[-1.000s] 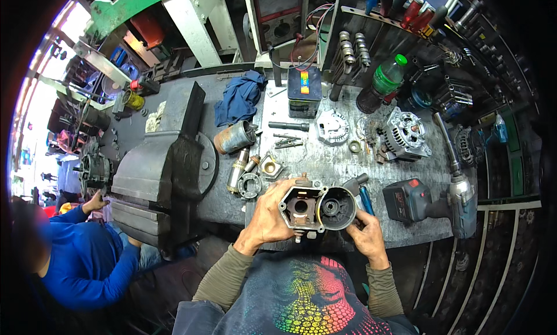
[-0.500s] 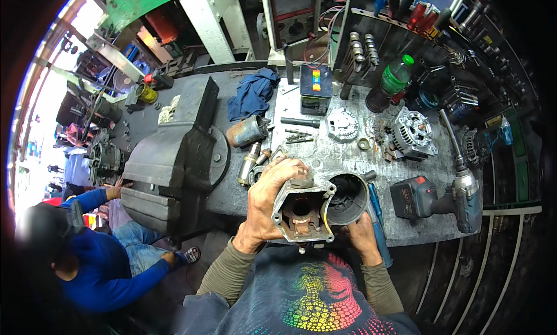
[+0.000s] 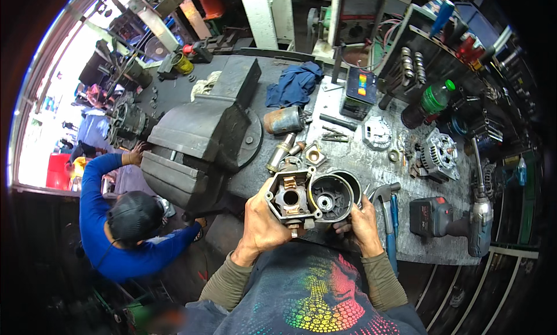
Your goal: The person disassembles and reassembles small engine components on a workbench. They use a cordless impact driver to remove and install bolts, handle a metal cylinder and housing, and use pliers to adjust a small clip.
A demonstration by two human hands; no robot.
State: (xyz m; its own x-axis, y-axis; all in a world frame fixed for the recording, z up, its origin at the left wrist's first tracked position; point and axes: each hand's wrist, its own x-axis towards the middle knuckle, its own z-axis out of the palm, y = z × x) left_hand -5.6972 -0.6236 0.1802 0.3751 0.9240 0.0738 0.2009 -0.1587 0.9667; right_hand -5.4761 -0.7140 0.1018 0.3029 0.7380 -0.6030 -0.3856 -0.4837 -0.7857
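Grip's clamping the grey cast-metal housing with hexagonal and round openings (image 3: 312,204) at lower centre of frame, left hand (image 3: 259,226) squeezing the hexagonal end, right hand (image 3: 365,226) cupping the round one; I'd be keeping both ends supported, fingers clear of open rims.

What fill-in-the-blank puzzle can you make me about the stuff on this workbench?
1. Of the bare left hand and the bare right hand, the one at the round end of the hollow grey metal housing is the ____ one.
2. The colour of the cap on the tall plastic bottle is ____.
3. In the picture, the crumpled blue cloth lies on the ____ side of the black box with a multicoloured sticker.

Missing words: right; green; left.
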